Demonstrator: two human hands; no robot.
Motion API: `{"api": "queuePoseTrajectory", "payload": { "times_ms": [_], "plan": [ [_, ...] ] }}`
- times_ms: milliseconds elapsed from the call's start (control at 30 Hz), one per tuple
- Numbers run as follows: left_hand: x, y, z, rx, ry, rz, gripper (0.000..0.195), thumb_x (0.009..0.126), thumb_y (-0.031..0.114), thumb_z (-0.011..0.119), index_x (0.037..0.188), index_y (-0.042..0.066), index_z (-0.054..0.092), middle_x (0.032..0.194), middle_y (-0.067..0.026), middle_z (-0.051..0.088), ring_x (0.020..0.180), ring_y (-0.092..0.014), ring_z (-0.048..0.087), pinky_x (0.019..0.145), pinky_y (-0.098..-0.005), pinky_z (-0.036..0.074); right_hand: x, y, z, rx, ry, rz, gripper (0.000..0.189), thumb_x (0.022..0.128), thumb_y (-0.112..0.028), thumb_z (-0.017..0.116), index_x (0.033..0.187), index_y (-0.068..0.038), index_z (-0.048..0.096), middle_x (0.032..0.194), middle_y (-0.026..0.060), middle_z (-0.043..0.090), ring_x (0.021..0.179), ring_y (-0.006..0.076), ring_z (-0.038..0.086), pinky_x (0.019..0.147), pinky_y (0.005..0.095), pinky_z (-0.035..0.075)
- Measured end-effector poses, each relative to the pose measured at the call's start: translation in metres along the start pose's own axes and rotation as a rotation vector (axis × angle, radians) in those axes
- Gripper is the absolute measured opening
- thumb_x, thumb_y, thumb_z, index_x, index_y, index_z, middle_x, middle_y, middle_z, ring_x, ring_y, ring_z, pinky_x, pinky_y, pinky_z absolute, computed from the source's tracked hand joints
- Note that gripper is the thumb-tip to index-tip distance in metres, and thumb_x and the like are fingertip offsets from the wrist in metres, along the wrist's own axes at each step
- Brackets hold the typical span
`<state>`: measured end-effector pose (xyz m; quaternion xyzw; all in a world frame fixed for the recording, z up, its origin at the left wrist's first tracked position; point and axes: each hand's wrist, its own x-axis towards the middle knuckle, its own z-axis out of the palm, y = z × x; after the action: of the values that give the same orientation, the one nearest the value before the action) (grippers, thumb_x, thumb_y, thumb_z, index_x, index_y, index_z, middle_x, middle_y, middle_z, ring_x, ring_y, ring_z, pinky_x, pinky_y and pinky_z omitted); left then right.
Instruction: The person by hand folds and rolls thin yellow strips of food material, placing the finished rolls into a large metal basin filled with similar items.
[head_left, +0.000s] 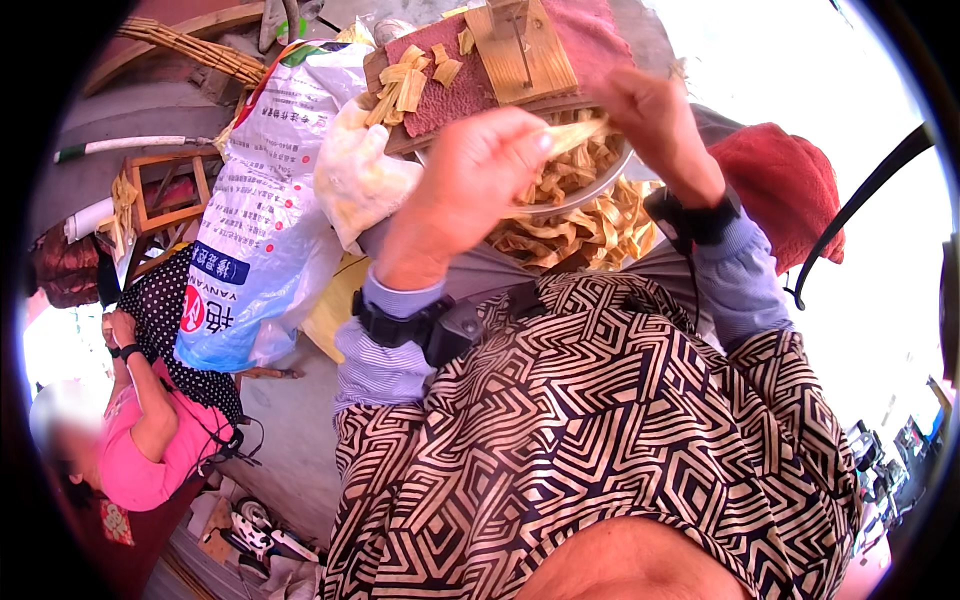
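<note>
A pale yellow, flat plant strip (576, 136) is stretched between my two hands above a metal bowl (600, 197). My left hand (484, 176) pinches one end between thumb and fingers. At the other end is my right hand (649, 124), curled and motion-blurred, with its fingers closed on the strip. Curled strips of the same material (551, 184) fill the bowl. More loose strips (592, 236) lie below it, by my lap. Beyond the bowl, a wooden block (510, 75) with a thin upright piece rests on a board covered by a reddish cloth (450, 101).
Short cut strips (405, 86) lie on the cloth's left part. A large printed plastic sack (277, 180) and a pale cloth bundle (367, 172) are on the left. Farther left sits a person in a pink top (161, 450). A red cloth-covered item (787, 195) is at right.
</note>
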<state>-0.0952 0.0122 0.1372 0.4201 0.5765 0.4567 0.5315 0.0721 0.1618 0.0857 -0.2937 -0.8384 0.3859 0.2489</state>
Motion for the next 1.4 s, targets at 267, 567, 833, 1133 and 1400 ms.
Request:
{"api": "queuePoseTrajectory", "payload": {
  "times_ms": [267,567,833,1133,1400],
  "plan": [
    [0.020,-0.027,0.040,-0.516,0.129,0.108,0.021,0.098,0.019,0.050,0.100,0.003,0.063,0.078,0.0003,0.056,0.061,-0.003,0.044,0.052,-0.0160,0.035,-0.026,-0.059,0.001,1.192,-0.249,0.339,0.019,0.092,-0.015,0.063,0.092,0.003,0.069,0.073,0.0052,0.067,0.059,0.0075,0.055,0.053,0.0191,0.042],
    [0.026,-0.057,0.050,-0.620,-0.022,-0.076,0.013,0.095,0.011,0.053,0.105,0.006,0.058,0.076,0.0022,0.054,0.057,-0.001,0.041,0.051,-0.0148,0.034,-0.037,-0.026,0.027,-0.141,0.238,-0.033,0.004,0.084,-0.013,0.063,0.084,-0.009,0.065,0.068,0.0113,0.061,0.063,0.0285,0.063,0.053,0.0342,0.048],
    [0.018,-0.073,0.034,0.623,0.186,0.234,0.014,0.089,0.009,0.058,0.101,0.003,0.062,0.080,-0.0045,0.064,0.061,-0.020,0.057,0.057,-0.0309,0.047,-0.047,-0.007,0.030,-0.200,0.179,-0.098,0.015,0.085,-0.020,0.064,0.079,-0.006,0.063,0.070,0.0131,0.061,0.062,0.0300,0.060,0.055,0.0365,0.047],
    [0.019,-0.077,0.049,0.641,0.351,0.624,0.035,0.082,0.003,0.062,0.117,0.004,0.063,0.117,-0.0129,0.062,0.108,-0.031,0.056,0.093,-0.0373,0.046,-0.065,0.001,0.042,1.345,-0.192,0.727,0.025,0.095,-0.026,0.058,0.102,-0.004,0.067,0.093,0.0015,0.067,0.085,0.0143,0.062,0.079,0.0272,0.048],
    [0.015,-0.053,0.059,0.383,0.363,0.443,0.027,0.087,0.006,0.057,0.113,0.000,0.058,0.108,-0.0169,0.062,0.102,-0.030,0.059,0.087,-0.0368,0.047,-0.053,0.000,0.040,0.989,-0.038,0.405,0.014,0.090,-0.006,0.060,0.103,-0.004,0.065,0.113,0.0040,0.059,0.102,0.0166,0.057,0.082,0.0257,0.048]
  ]
}}
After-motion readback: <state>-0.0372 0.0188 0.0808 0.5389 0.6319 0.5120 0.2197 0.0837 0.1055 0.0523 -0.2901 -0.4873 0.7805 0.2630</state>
